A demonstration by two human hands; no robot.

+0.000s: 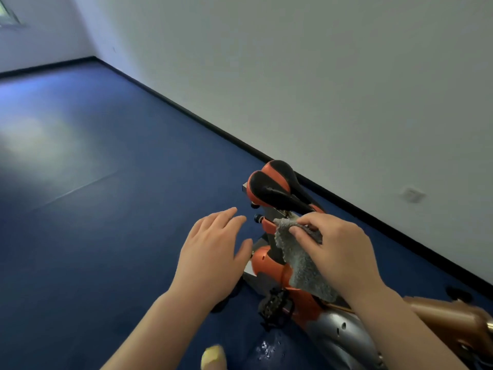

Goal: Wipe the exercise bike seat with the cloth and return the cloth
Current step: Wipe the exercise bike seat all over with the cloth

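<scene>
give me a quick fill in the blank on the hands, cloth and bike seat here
1. The grey cloth is pinched in the ____ hand.
2. The left hand is open and holds ____.
3. The bike seat is black and ____.
4. The floor is ____ in colour.

Missing words: right; nothing; orange; blue

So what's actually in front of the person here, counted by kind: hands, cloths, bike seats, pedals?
Bare hands: 2, the open left hand and the right hand, whose fingers pinch the cloth
Fuzzy grey cloths: 1
Black and orange padded bike seats: 1
Black toothed pedals: 1 in view
Total: 5
</scene>
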